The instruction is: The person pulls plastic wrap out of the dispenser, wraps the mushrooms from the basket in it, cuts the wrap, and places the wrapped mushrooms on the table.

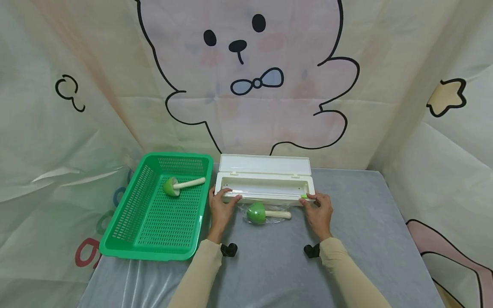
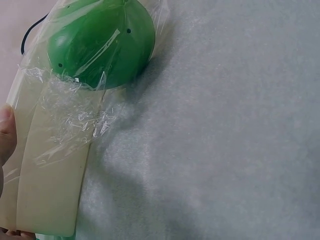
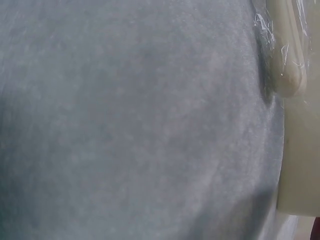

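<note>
A white box (image 1: 269, 200) sits on the grey-covered table (image 1: 269, 273), its lid (image 1: 265, 165) swung up along the back. The left hand (image 1: 221, 212) is at the box's left front corner, its fingers curled round that end, with thumb and forefinger spread somewhat apart. The right hand (image 1: 320, 214) grips the box's right front corner, its thumb and forefinger close together beside a small bright-green tab (image 1: 304, 196) on the front edge; whether they pinch the tab itself, I cannot tell.

Just in front of the box, between the two hands, lies a mushroom-shaped piece with a green cap (image 1: 256, 213) and a pale stem (image 1: 279, 214). Clear film (image 2: 75, 107) wraps it, crumpled beside the cap; small dark dots show on the cap in the left wrist view. The stem points toward the box's right end.

To the left of the box stands a green basket (image 1: 148, 253) with slotted sides and floor. A second mushroom-shaped piece (image 1: 169, 187) lies inside it, tipped over, its stem pointing toward the box. Behind the box hangs a fabric backdrop (image 1: 250, 122) with a pink bear wearing a blue bow tie. Both arms wear beige sleeves (image 1: 198, 269), with a black piece at each wrist.
</note>
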`<move>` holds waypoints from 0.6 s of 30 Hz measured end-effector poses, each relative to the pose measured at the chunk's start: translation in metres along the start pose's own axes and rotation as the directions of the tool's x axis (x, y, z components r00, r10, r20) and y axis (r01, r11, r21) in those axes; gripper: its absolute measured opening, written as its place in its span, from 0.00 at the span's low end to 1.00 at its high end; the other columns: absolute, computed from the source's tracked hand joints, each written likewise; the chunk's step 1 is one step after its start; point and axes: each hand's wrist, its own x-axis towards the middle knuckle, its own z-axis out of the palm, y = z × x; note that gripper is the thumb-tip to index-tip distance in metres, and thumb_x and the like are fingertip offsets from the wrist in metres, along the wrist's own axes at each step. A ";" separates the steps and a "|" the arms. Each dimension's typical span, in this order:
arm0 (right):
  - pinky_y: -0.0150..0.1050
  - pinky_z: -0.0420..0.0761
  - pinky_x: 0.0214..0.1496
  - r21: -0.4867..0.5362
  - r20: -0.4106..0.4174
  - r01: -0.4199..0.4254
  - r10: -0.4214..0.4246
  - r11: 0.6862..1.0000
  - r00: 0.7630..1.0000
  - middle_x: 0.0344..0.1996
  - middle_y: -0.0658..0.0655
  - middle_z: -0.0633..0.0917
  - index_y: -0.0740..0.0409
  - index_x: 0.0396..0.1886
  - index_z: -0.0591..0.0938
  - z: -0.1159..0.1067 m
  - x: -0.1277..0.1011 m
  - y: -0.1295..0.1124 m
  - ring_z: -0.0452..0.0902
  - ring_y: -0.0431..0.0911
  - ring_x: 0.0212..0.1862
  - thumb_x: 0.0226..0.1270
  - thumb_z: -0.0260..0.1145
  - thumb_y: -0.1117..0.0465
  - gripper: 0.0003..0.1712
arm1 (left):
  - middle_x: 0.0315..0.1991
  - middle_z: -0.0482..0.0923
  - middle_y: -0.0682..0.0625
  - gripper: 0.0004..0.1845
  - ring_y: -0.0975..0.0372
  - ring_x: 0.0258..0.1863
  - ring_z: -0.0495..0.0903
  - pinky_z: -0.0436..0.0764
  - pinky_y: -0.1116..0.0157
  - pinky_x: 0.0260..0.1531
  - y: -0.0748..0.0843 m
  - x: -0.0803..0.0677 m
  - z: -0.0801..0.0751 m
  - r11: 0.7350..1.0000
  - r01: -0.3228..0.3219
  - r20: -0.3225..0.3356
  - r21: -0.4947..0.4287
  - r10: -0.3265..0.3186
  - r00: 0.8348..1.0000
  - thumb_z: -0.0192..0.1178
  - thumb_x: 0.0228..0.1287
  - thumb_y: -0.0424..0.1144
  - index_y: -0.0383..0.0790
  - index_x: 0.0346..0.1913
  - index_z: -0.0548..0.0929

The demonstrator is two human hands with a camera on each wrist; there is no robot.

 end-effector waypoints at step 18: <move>0.38 0.64 0.47 0.071 0.111 0.149 -0.156 0.986 0.982 0.42 0.74 0.70 0.70 0.41 0.89 0.000 0.007 0.005 0.65 0.59 0.48 0.54 0.76 0.77 0.13 | 0.66 0.66 0.30 0.21 0.39 0.67 0.65 0.65 0.41 0.65 0.002 0.004 -0.001 1.000 -0.012 -0.004 0.000 0.012 1.000 0.80 0.50 0.41 0.32 0.44 0.88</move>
